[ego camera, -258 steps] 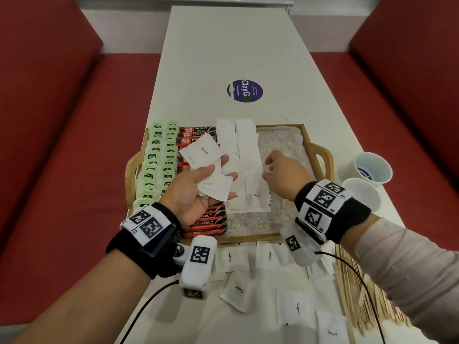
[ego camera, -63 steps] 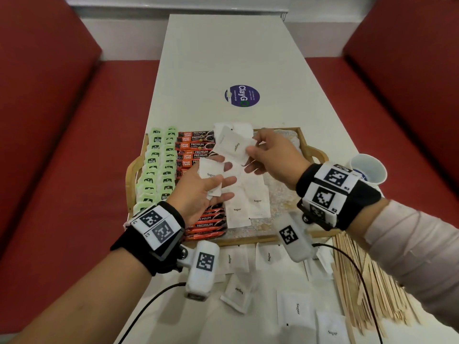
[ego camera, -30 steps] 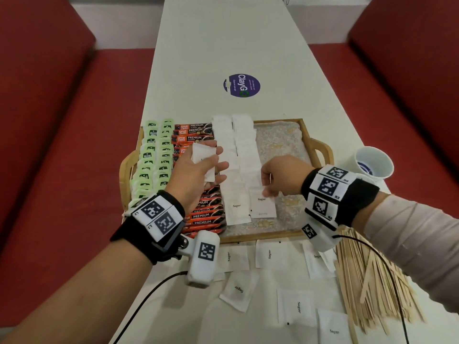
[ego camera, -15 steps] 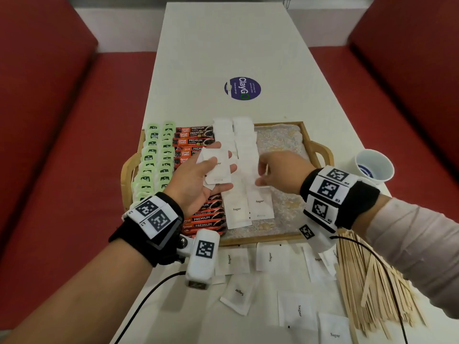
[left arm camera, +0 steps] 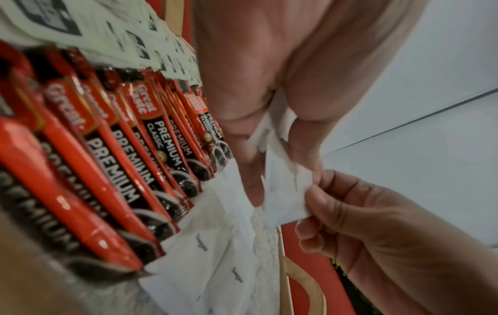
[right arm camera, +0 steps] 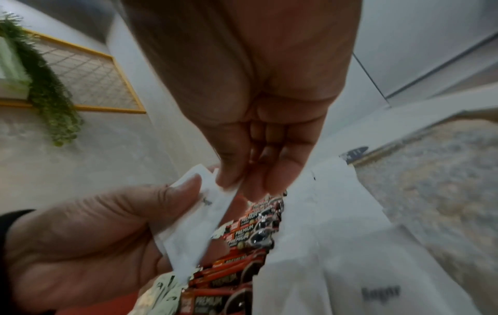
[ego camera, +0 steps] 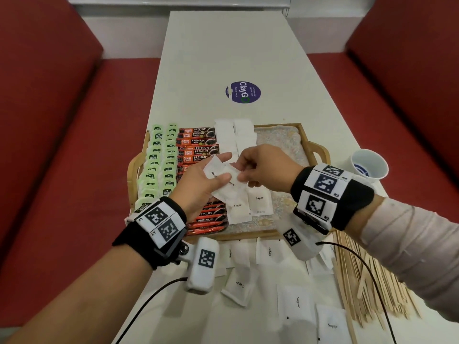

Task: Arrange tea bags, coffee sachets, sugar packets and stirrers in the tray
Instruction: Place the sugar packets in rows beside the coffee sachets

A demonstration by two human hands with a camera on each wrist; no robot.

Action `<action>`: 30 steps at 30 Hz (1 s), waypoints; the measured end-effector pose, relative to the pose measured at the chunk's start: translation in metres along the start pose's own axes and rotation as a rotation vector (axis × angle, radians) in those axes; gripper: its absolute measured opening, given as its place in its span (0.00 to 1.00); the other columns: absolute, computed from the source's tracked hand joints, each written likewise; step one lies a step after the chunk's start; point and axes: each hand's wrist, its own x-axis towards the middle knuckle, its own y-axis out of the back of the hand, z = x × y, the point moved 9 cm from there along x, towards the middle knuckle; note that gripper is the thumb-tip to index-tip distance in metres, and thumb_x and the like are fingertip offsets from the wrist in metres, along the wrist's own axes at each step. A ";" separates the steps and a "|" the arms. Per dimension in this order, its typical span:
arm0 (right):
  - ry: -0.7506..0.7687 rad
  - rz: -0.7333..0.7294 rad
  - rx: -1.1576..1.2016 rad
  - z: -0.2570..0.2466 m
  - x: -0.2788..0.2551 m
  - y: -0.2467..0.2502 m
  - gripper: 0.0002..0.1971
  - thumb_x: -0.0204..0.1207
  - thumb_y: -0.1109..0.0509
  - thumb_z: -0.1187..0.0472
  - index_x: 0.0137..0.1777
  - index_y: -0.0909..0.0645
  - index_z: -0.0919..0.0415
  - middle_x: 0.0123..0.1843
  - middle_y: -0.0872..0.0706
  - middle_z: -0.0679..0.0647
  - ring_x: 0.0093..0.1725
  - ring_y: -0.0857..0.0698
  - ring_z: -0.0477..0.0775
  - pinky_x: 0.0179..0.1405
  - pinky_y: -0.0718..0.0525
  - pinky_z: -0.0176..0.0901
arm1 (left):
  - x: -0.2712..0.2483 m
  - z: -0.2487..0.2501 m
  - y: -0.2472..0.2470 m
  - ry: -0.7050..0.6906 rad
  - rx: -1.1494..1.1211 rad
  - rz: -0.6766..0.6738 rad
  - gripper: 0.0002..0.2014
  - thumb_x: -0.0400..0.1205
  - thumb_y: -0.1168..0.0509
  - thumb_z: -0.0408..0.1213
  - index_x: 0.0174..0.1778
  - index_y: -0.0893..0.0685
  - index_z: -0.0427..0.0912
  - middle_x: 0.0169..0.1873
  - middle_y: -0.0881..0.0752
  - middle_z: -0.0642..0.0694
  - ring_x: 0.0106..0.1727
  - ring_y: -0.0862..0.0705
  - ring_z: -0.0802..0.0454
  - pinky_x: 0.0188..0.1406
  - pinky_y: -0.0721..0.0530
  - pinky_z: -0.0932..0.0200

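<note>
Sugar packets (ego camera: 224, 178) are fanned in the left hand (ego camera: 198, 187) above the middle of the tray (ego camera: 320, 151); two show, and whether more lie beneath them I cannot tell. That hand's grip is grasping them between thumb and fingers. The right hand (ego camera: 267, 170) meets it there, its grip pinching the corner of the upper packet (left arm camera: 285, 191) between thumb and forefinger.

Inside the tray, from its left edge: two columns of green tea bags (ego camera: 159, 167), one column of red coffee sachets (ego camera: 197, 145), then two columns of white sugar packets (ego camera: 246, 202); the overlaps are too tight to count. The tray's right part shows bare speckled liner (ego camera: 280, 140) up to the right rim and handle.

In front of the tray, on the worktop (ego camera: 223, 45), at least six loose sugar packets (ego camera: 295, 302) lie scattered. A heap of wooden stirrers (ego camera: 360, 276) sits off the tray's near right corner, uncountable. One white cup (ego camera: 368, 167) stands to the right of the tray. Beyond the tray lies a round purple sticker (ego camera: 243, 91) on open worktop.
</note>
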 end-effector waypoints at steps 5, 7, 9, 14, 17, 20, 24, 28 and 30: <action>-0.024 -0.038 -0.177 0.009 -0.001 0.000 0.05 0.76 0.28 0.64 0.43 0.21 0.55 0.34 0.19 0.44 0.29 0.23 0.39 0.33 0.25 0.33 | -0.004 0.003 0.021 0.025 -0.072 0.149 0.14 0.89 0.49 0.37 0.66 0.22 0.44 0.62 0.17 0.43 0.52 0.13 0.49 0.48 0.13 0.50; -0.063 -0.125 -0.248 0.017 -0.002 -0.009 0.03 0.76 0.27 0.64 0.46 0.18 0.56 0.36 0.18 0.45 0.31 0.23 0.39 0.33 0.27 0.31 | -0.006 0.005 0.028 0.015 -0.094 0.185 0.15 0.89 0.50 0.37 0.66 0.22 0.43 0.60 0.18 0.43 0.51 0.13 0.50 0.49 0.14 0.48; -0.085 -0.187 -0.311 0.024 -0.003 -0.022 0.06 0.75 0.27 0.65 0.50 0.15 0.60 0.40 0.16 0.48 0.38 0.20 0.45 0.38 0.24 0.34 | -0.009 0.006 0.030 0.001 -0.093 0.197 0.15 0.90 0.51 0.38 0.66 0.22 0.44 0.57 0.18 0.45 0.51 0.14 0.50 0.50 0.14 0.48; -0.100 -0.201 -0.362 0.029 0.001 -0.040 0.06 0.73 0.26 0.65 0.50 0.14 0.60 0.45 0.10 0.53 0.42 0.18 0.47 0.44 0.24 0.38 | -0.014 0.004 0.034 -0.021 -0.092 0.223 0.15 0.89 0.51 0.37 0.65 0.21 0.45 0.54 0.18 0.44 0.51 0.15 0.51 0.51 0.13 0.47; -0.104 -0.197 -0.371 0.029 0.005 -0.041 0.06 0.74 0.27 0.66 0.50 0.14 0.61 0.46 0.10 0.53 0.41 0.16 0.48 0.43 0.24 0.38 | -0.014 0.004 0.036 -0.033 -0.093 0.241 0.14 0.89 0.50 0.37 0.63 0.20 0.46 0.51 0.19 0.44 0.51 0.16 0.51 0.50 0.13 0.47; -0.080 -0.184 -0.409 0.024 0.006 -0.043 0.07 0.73 0.26 0.64 0.50 0.14 0.60 0.49 0.11 0.52 0.46 0.15 0.51 0.45 0.23 0.39 | -0.014 0.003 0.037 -0.034 -0.094 0.255 0.14 0.89 0.50 0.36 0.60 0.19 0.47 0.49 0.19 0.43 0.51 0.17 0.51 0.50 0.13 0.47; -0.054 -0.165 -0.471 0.020 0.007 -0.048 0.06 0.74 0.27 0.63 0.50 0.14 0.58 0.51 0.11 0.53 0.52 0.15 0.54 0.47 0.21 0.41 | -0.013 0.003 0.036 -0.039 -0.101 0.257 0.15 0.89 0.50 0.34 0.55 0.18 0.50 0.52 0.20 0.41 0.50 0.16 0.51 0.49 0.13 0.47; -0.040 -0.120 -0.501 0.018 0.006 -0.049 0.05 0.75 0.29 0.63 0.47 0.13 0.55 0.49 0.11 0.52 0.49 0.14 0.55 0.44 0.20 0.41 | -0.013 0.003 0.035 -0.041 -0.075 0.267 0.14 0.88 0.49 0.32 0.56 0.19 0.48 0.50 0.18 0.43 0.49 0.17 0.51 0.50 0.14 0.48; -0.037 -0.107 -0.508 0.018 0.006 -0.049 0.05 0.75 0.30 0.63 0.46 0.13 0.54 0.48 0.10 0.52 0.49 0.14 0.55 0.44 0.18 0.42 | -0.012 0.004 0.037 -0.057 -0.046 0.281 0.13 0.87 0.47 0.30 0.56 0.18 0.47 0.46 0.16 0.45 0.41 0.16 0.56 0.42 0.14 0.57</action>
